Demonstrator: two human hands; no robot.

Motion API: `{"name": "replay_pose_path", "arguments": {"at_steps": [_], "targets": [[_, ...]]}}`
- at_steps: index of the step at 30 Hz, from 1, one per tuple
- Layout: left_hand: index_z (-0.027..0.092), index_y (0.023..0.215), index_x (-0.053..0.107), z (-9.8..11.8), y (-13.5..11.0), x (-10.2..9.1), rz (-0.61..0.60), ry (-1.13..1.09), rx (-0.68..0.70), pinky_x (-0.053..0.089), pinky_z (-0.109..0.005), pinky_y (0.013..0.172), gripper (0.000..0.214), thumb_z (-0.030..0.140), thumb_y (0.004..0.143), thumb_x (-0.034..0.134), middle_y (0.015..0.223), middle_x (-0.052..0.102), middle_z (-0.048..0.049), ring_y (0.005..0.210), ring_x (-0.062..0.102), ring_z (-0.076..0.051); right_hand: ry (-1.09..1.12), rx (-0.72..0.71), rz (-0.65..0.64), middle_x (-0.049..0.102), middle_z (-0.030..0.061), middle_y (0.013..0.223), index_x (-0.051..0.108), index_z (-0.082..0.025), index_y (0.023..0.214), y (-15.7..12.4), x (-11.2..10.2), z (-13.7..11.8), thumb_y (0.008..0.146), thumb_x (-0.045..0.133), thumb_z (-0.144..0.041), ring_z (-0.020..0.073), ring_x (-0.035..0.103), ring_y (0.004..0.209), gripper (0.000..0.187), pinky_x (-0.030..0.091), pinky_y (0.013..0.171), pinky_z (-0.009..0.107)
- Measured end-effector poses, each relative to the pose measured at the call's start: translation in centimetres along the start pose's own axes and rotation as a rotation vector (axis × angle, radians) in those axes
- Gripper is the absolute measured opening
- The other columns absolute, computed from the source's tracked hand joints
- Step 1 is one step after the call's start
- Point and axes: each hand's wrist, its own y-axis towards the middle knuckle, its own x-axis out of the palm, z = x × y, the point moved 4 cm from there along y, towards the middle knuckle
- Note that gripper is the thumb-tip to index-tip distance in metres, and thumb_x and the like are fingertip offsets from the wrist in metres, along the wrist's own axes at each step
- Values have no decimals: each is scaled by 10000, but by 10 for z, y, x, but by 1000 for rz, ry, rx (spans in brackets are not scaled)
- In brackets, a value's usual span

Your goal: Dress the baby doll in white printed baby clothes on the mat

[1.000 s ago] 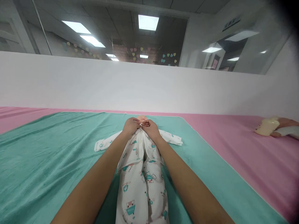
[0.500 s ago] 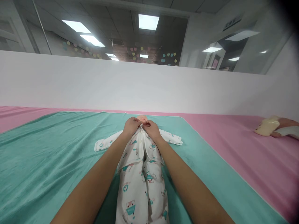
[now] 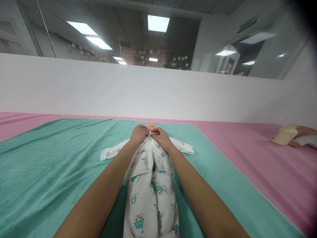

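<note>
A doll (image 3: pixel 151 125) lies on its back, its head at the far end. It wears a white baby shirt (image 3: pixel 144 161) with small teal and pink prints, sleeves spread to both sides, and matching trousers (image 3: pixel 138 205). At the neckline, just below the doll's face, my left hand (image 3: pixel 139 134) pinches the collar edge with its fingertips. My right hand (image 3: pixel 160 136) grips the other side of the collar, close against the left. A bit of white fabric stands up between the fingers. Whether a fastener is there is hidden. The shirt front hangs slightly parted lower down.
Beneath the doll is a wrinkled teal sheet (image 3: pixel 61 172) over a pink cover (image 3: pixel 237 145). A white wall (image 3: pixel 148 89) with a window above stands behind. At the far right lies a pale yellow object (image 3: pixel 284 135) beside a skin-toned shape with white cloth.
Both hands stay at the collar, with only slight finger movement. A little more white fabric shows gathered between the fingertips. The whole view has shifted very slightly.
</note>
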Motion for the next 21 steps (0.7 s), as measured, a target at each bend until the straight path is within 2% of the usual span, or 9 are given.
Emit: {"name": "replay_pose_path", "arguments": {"at_steps": [2,5,11,17,21], "targets": [[156,832,575,0,-2,0,-5,-109,-34,395,-261,576,311,117,531,644,702,616,-20,617,567,-155,-4,-6,-6,631,14,889,601,-188,970,-1,-1,-1,669,625,-292,139,579,802,320,453,786,292],[151,848,562,3,-5,1,19,-201,-21,422,-258,612,335,89,528,643,792,595,-23,651,566,-131,6,-9,-10,624,11,875,598,-187,962,-3,-1,-4,667,635,-319,139,575,796,325,451,785,292],[167,883,575,4,-5,2,56,-176,67,384,-233,588,364,81,536,647,967,564,-27,633,520,-88,21,-33,10,617,10,932,572,-189,937,-2,0,-5,658,644,-304,130,570,792,310,455,776,281],[162,896,572,3,-3,3,-35,-158,116,412,-245,660,351,109,559,651,956,583,-42,733,562,-124,58,-6,15,619,3,851,568,-179,894,2,2,1,650,628,-253,135,583,776,263,461,752,282],[155,858,564,4,-1,5,-67,-79,122,426,-263,678,302,94,569,626,857,624,-48,759,590,-159,42,-15,40,608,2,844,568,-176,872,3,1,2,641,628,-237,131,575,767,247,458,752,279]]}}
